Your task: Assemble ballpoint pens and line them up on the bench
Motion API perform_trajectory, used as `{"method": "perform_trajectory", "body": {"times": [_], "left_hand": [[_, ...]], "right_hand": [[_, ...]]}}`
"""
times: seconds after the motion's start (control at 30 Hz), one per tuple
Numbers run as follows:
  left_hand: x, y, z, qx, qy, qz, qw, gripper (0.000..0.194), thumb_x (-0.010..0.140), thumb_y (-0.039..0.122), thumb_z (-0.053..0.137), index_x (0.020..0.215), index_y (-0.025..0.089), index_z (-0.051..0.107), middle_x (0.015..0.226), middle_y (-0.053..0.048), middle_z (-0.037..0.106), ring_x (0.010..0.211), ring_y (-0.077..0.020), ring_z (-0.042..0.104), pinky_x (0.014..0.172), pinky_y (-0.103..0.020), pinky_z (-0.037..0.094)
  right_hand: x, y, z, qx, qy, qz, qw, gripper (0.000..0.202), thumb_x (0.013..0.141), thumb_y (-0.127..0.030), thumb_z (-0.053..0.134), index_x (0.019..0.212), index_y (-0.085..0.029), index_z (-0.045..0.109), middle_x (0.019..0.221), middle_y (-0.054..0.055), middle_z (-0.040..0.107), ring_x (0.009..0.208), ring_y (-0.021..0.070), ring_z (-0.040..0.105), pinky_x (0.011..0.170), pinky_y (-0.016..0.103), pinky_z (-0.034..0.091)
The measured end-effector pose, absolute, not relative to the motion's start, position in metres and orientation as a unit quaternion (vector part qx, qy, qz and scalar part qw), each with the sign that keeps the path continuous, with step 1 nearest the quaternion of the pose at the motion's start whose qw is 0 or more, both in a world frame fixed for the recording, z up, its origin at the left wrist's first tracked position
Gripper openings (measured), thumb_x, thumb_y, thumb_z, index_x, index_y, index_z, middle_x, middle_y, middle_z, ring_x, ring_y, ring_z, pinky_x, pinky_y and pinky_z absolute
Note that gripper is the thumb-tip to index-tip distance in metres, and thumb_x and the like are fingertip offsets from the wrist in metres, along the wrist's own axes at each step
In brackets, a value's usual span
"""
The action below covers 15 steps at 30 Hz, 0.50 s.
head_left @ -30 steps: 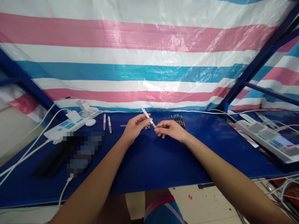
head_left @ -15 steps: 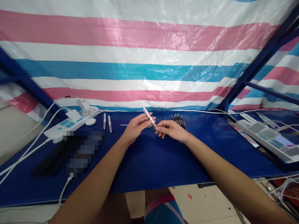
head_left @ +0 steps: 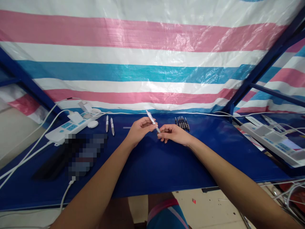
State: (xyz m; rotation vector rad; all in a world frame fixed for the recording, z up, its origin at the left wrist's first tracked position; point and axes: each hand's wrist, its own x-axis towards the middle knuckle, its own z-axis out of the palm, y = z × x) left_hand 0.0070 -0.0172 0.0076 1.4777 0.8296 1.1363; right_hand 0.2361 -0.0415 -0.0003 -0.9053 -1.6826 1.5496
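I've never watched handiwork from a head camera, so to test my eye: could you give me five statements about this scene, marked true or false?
1. The left hand and right hand both hold one white pen. True.
2. Three pens lie beside the left-hand power strip. False: two pens lie there.
3. A group of dark pieces lies on the tabletop beyond the right hand. True.
4. The tabletop is red. False: it is blue.
5. The sheet behind is plain white. False: it has pink, white and blue stripes.
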Motion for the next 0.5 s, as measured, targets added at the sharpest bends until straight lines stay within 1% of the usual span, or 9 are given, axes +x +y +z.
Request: {"method": "perform_trajectory", "body": {"times": [0.07,0.13,0.23,0.3,0.37,0.4,0.43,0.5], "left_hand": [[0.0067,-0.0176,0.0085,0.619,0.356,0.474,0.516,0.041,0.077,0.042,0.094,0.106,0.018,0.079,0.101,-0.010,0.080,0.090,-0.0236,0.074,0.082,-0.037,0.059],[0.0064,-0.0182,0.0093,0.618,0.355,0.473,0.517,0.039,0.076,0.042,0.095,0.102,0.018,0.078,0.098,-0.008,0.080,0.087,-0.0223,0.073,0.083,-0.037,0.059],[0.0061,-0.0185,0.0090,0.614,0.348,0.473,0.528,0.039,0.077,0.042,0.094,0.105,0.018,0.079,0.101,-0.009,0.081,0.090,-0.0225,0.074,0.088,-0.039,0.059],[0.0064,-0.0184,0.0083,0.614,0.341,0.470,0.534,0.041,0.079,0.043,0.093,0.109,0.019,0.080,0.106,-0.011,0.082,0.095,-0.0243,0.076,0.092,-0.041,0.059],[0.0066,-0.0186,0.0082,0.616,0.334,0.464,0.542,0.045,0.081,0.042,0.092,0.117,0.019,0.079,0.113,-0.013,0.082,0.102,-0.0269,0.077,0.095,-0.042,0.059],[0.0067,-0.0189,0.0085,0.614,0.330,0.461,0.549,0.051,0.082,0.042,0.092,0.125,0.020,0.077,0.116,-0.013,0.082,0.106,-0.0281,0.077,0.096,-0.043,0.059],[0.0066,-0.0192,0.0090,0.611,0.326,0.458,0.558,0.058,0.082,0.041,0.092,0.134,0.020,0.073,0.119,-0.014,0.081,0.108,-0.0293,0.077,0.096,-0.043,0.059],[0.0058,-0.0197,0.0104,0.597,0.320,0.454,0.579,0.078,0.084,0.039,0.091,0.153,0.022,0.060,0.125,-0.017,0.080,0.112,-0.0312,0.078,0.097,-0.045,0.060]], "right_hand": [[0.2361,-0.0427,0.0006,-0.340,-0.651,0.594,0.327,0.038,0.090,-0.054,0.085,0.098,-0.018,0.075,0.091,0.006,0.079,0.075,0.0155,0.073,0.070,0.028,0.060],[0.2356,-0.0442,0.0015,-0.332,-0.655,0.595,0.326,0.037,0.091,-0.054,0.083,0.098,-0.018,0.076,0.094,0.006,0.080,0.076,0.0156,0.073,0.070,0.028,0.060],[0.2350,-0.0453,0.0023,-0.330,-0.656,0.595,0.327,0.037,0.092,-0.054,0.083,0.097,-0.018,0.076,0.094,0.007,0.080,0.077,0.0156,0.073,0.070,0.027,0.060],[0.2347,-0.0453,0.0027,-0.330,-0.656,0.595,0.327,0.037,0.092,-0.055,0.082,0.097,-0.018,0.077,0.096,0.007,0.081,0.078,0.0157,0.073,0.070,0.027,0.060],[0.2345,-0.0451,0.0031,-0.330,-0.656,0.596,0.324,0.038,0.091,-0.055,0.083,0.096,-0.018,0.077,0.097,0.007,0.081,0.078,0.0159,0.074,0.071,0.028,0.060],[0.2344,-0.0450,0.0033,-0.331,-0.656,0.597,0.323,0.038,0.091,-0.056,0.083,0.096,-0.018,0.077,0.097,0.008,0.081,0.078,0.0160,0.074,0.071,0.028,0.060],[0.2342,-0.0449,0.0035,-0.333,-0.654,0.598,0.322,0.039,0.091,-0.056,0.083,0.097,-0.018,0.078,0.097,0.008,0.081,0.078,0.0159,0.073,0.070,0.028,0.061],[0.2339,-0.0449,0.0037,-0.339,-0.649,0.600,0.323,0.040,0.091,-0.057,0.082,0.099,-0.018,0.078,0.098,0.008,0.082,0.078,0.0160,0.073,0.070,0.028,0.061]]}}
